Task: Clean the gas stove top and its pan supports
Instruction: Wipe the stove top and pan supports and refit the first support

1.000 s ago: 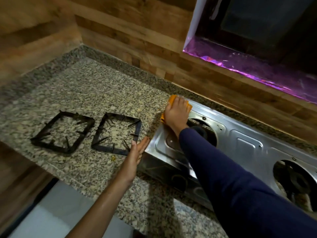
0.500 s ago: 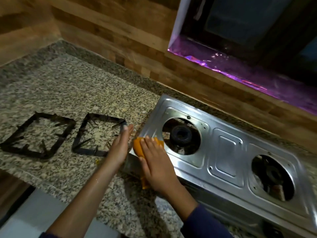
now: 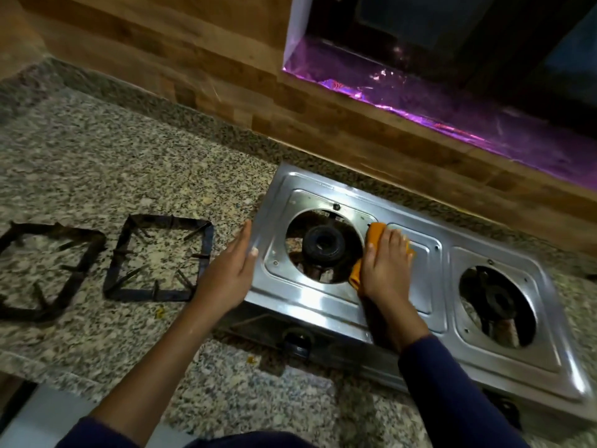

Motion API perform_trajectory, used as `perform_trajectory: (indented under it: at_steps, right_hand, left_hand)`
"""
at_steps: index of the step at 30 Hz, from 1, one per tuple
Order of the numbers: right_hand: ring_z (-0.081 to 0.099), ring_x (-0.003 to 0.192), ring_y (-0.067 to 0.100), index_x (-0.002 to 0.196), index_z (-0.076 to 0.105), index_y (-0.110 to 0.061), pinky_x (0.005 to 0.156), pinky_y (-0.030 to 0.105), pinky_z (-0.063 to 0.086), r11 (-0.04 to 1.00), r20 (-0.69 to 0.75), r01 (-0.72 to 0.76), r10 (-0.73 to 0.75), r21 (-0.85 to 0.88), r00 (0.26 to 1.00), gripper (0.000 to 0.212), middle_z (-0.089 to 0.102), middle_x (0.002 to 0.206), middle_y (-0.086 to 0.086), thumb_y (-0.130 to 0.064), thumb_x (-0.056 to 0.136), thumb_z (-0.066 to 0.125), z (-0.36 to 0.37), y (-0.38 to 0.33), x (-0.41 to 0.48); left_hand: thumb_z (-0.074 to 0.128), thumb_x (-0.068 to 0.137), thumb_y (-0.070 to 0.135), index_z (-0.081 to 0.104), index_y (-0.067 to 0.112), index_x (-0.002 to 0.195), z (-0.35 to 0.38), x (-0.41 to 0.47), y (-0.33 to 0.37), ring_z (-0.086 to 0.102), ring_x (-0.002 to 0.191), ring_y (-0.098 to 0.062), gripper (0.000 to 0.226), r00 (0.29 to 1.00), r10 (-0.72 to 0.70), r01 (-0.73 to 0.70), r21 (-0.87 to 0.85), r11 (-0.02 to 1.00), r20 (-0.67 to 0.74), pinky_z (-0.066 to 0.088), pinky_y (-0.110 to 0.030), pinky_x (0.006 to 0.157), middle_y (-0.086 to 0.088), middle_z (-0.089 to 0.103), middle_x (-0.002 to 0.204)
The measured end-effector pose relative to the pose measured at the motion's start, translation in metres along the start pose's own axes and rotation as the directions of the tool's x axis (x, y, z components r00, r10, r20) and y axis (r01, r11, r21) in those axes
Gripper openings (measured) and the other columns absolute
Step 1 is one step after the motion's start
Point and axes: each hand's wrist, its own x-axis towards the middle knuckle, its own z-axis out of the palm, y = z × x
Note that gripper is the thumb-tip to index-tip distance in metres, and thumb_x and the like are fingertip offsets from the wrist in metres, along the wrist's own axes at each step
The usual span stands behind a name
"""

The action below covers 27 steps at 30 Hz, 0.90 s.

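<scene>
On the stove top [image 3: 307, 295], orange cloth [image 3: 374, 235] lies under the right grip [image 3: 386, 266].

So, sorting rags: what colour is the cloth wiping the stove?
Orange; the cloth shows best in the head view, under the right hand.

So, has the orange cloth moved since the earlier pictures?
Yes. The orange cloth, under the right hand, went rightward across the stove: from left of the left burner to its right side.

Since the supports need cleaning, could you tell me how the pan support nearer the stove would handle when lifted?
The pan support looks like dark metal, so probably stiff and heavy for its size. Lying flat on the counter, it seems unlikely to roll. Its inward prongs might snag the cloth.
</scene>
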Motion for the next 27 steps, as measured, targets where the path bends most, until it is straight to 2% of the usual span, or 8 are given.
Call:
perform_trajectory:
  at_steps: [4, 7, 11, 18, 20, 23, 25, 27]
  right_hand:
    - [0.018, 0.148, 0.035, 0.152, 0.026, -0.004, 0.121, 0.05, 0.011, 0.999, 0.016, 0.029, -0.028, -0.022, 0.999, 0.062, 0.024, 0.16, 0.019, -0.039, 0.101, 0.024, 0.002, -0.012, 0.072]
    - [0.025, 0.145, 0.037, 0.149, 0.034, -0.003, 0.118, 0.049, 0.016, 0.988, 0.05, 0.15, -0.148, -0.04, 0.988, 0.066, 0.031, 0.156, 0.02, -0.044, 0.098, 0.02, 0.003, -0.034, 0.11]
    - [0.034, 0.14, 0.035, 0.143, 0.044, -0.005, 0.115, 0.046, 0.024, 0.94, 0.123, 0.339, -0.333, -0.027, 0.935, 0.068, 0.043, 0.149, 0.018, -0.046, 0.095, 0.02, 0.02, -0.086, 0.135]
    - [0.017, 0.149, 0.03, 0.152, 0.029, -0.007, 0.12, 0.046, 0.009, 0.851, 0.107, 0.508, -0.522, 0.13, 0.846, 0.058, 0.027, 0.16, 0.014, -0.037, 0.103, 0.031, 0.053, -0.174, 0.097]
    - [0.016, 0.149, 0.029, 0.152, 0.029, -0.007, 0.12, 0.045, 0.007, 0.823, 0.108, 0.54, -0.562, 0.179, 0.82, 0.056, 0.027, 0.16, 0.014, -0.035, 0.103, 0.035, 0.054, -0.182, 0.08]
    - [0.015, 0.15, 0.029, 0.152, 0.03, -0.008, 0.12, 0.046, 0.007, 0.79, 0.123, 0.568, -0.602, 0.23, 0.789, 0.057, 0.025, 0.16, 0.014, -0.035, 0.102, 0.038, 0.052, -0.178, 0.046]
    - [0.012, 0.151, 0.028, 0.153, 0.027, -0.008, 0.121, 0.045, 0.004, 0.769, 0.135, 0.581, -0.627, 0.267, 0.768, 0.058, 0.02, 0.162, 0.014, -0.034, 0.103, 0.037, 0.048, -0.174, 0.015]
    - [0.008, 0.151, 0.027, 0.154, 0.023, -0.008, 0.121, 0.041, 0.0, 0.749, 0.149, 0.597, -0.651, 0.287, 0.744, 0.058, 0.016, 0.163, 0.014, -0.033, 0.103, 0.036, 0.042, -0.167, -0.018]
  left_hand:
    - [0.032, 0.103, 0.04, 0.002, 0.038, 0.155, -0.002, -0.001, 0.002, 0.06, 0.112, -0.033, 0.06, 1.0, 0.006, -0.005, 0.039, 0.999, -0.006, 0.051, -0.04, 0.084, -0.001, 0.028, 0.159]
    - [0.032, 0.103, 0.039, 0.001, 0.036, 0.155, -0.002, 0.0, 0.001, 0.065, 0.085, -0.026, 0.061, 1.0, 0.026, -0.026, 0.072, 0.997, -0.008, 0.056, -0.04, 0.07, -0.006, 0.037, 0.155]
    - [0.032, 0.103, 0.036, 0.0, 0.034, 0.156, 0.001, 0.001, 0.0, 0.053, 0.053, -0.008, 0.061, 1.0, 0.025, -0.025, 0.088, 0.996, 0.0, 0.037, -0.024, 0.045, -0.013, 0.047, 0.147]
    - [0.032, 0.103, 0.035, 0.001, 0.034, 0.155, 0.0, 0.002, 0.004, 0.043, 0.045, -0.004, 0.061, 1.0, 0.007, -0.009, 0.074, 0.997, 0.026, 0.025, -0.014, 0.04, -0.024, 0.057, 0.13]
    - [0.032, 0.103, 0.037, 0.004, 0.036, 0.155, 0.0, 0.003, 0.002, 0.046, 0.045, -0.007, 0.06, 1.0, 0.007, -0.007, 0.064, 0.998, 0.008, 0.029, -0.017, 0.04, -0.013, 0.065, 0.117]
    - [0.032, 0.103, 0.04, 0.016, 0.038, 0.153, 0.004, 0.0, -0.001, 0.047, 0.046, -0.014, 0.054, 0.998, 0.003, -0.004, -0.022, 1.0, -0.067, 0.031, -0.027, 0.044, -0.003, 0.061, 0.071]
    - [0.031, 0.098, 0.039, 0.029, 0.036, 0.151, 0.005, -0.004, -0.001, 0.057, 0.062, -0.01, 0.053, 0.982, -0.02, -0.004, -0.127, 0.992, -0.188, 0.04, -0.026, 0.052, 0.0, 0.066, 0.082]
    - [0.03, 0.098, 0.042, 0.038, 0.031, 0.147, 0.007, -0.009, 0.0, 0.063, 0.1, -0.015, 0.052, 0.946, -0.07, -0.01, -0.243, 0.97, -0.316, 0.051, -0.031, 0.077, -0.002, 0.065, 0.121]
